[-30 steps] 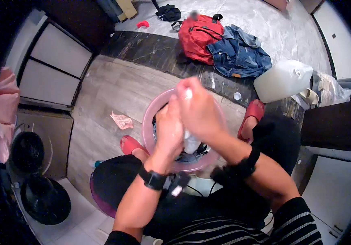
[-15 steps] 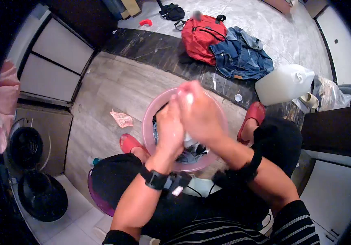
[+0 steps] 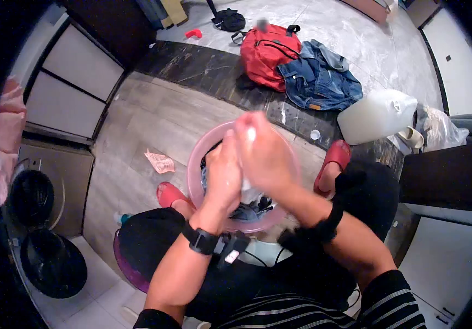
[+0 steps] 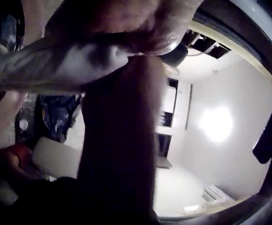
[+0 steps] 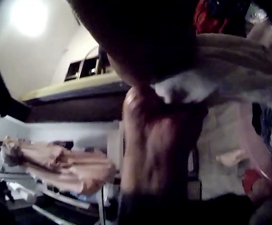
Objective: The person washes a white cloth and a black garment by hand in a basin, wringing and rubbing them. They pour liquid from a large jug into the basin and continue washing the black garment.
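A wet white cloth (image 5: 187, 86) is gripped between my two hands, above a pink basin (image 3: 193, 178). My left hand (image 3: 224, 171) curls round it on the left, its skin shiny with water. Pressed against it from the right is my right hand (image 3: 269, 159), blurred, its fingers closed over the bunched cloth. In the left wrist view a length of the cloth (image 4: 75, 68) hangs from between the hands. Dark and blue wet clothes (image 3: 252, 211) lie in the basin under them.
Red slippers (image 3: 333, 164) are on the feet either side of the basin. A pinkish paper scrap (image 3: 159, 162) lies on the floor. Beyond the dark stone strip are a red backpack (image 3: 269, 57), a denim jacket (image 3: 321, 77) and a whitish plastic jug (image 3: 376, 118).
Both hands stay together on the white cloth over the basin, the right one blurred throughout. The head view has shifted slightly.
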Tool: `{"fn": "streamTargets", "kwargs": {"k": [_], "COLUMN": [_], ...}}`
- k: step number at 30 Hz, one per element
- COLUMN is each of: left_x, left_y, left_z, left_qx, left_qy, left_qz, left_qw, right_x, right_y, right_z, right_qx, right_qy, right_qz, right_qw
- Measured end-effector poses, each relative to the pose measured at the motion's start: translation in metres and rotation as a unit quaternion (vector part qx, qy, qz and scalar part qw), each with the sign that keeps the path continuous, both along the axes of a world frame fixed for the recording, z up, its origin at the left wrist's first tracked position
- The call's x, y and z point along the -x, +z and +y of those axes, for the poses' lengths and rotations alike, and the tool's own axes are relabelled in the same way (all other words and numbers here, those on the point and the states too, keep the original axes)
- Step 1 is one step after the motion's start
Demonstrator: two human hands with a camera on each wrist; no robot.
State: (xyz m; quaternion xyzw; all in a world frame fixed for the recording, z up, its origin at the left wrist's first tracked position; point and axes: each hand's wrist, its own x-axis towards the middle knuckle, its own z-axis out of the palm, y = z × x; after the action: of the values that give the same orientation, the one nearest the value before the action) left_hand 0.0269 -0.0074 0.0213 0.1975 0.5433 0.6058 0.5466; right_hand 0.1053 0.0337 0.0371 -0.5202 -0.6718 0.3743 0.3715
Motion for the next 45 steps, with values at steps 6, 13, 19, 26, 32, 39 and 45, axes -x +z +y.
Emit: {"fn": "streamTargets", "kwargs": {"k": [6,13,19,26,32,39,45], "left_x": [-0.008,-0.003,0.008,0.006,0.008,0.007,-0.004], "left_y": [0.008,0.004,-0.018,-0.005,-0.017,0.003,0.009], "left_z": [-0.002,-0.003,-0.006,-0.005,-0.008,-0.009,-0.001], "left_qx": [0.023,0.06,0.053,0.06,0.044,0.058,0.047], "left_qy": [0.021,0.012,-0.005,-0.014,0.005,0.002,0.02], "left_qz": [-0.062,-0.003,-0.058,-0.056,-0.121,-0.086,-0.068], "left_qw": [0.998,0.998,0.997,0.997,0.992,0.995,0.996], "right_x": [0.001,0.001,0.002,0.002,0.0,0.003,0.002], "right_y": [-0.007,-0.015,-0.016,-0.012,-0.014,0.006,-0.016], "right_z": [0.0,0.004,-0.027,-0.034,-0.015,-0.02,0.006], "right_qx": [0.01,-0.015,-0.027,-0.047,-0.028,-0.025,-0.009], "right_qy": [0.031,0.038,0.097,0.094,0.045,0.048,0.011], "right_qz": [0.019,0.049,0.029,0.045,0.039,-0.044,0.024], "right_qw": [0.999,0.998,0.994,0.993,0.998,0.998,1.0]}}
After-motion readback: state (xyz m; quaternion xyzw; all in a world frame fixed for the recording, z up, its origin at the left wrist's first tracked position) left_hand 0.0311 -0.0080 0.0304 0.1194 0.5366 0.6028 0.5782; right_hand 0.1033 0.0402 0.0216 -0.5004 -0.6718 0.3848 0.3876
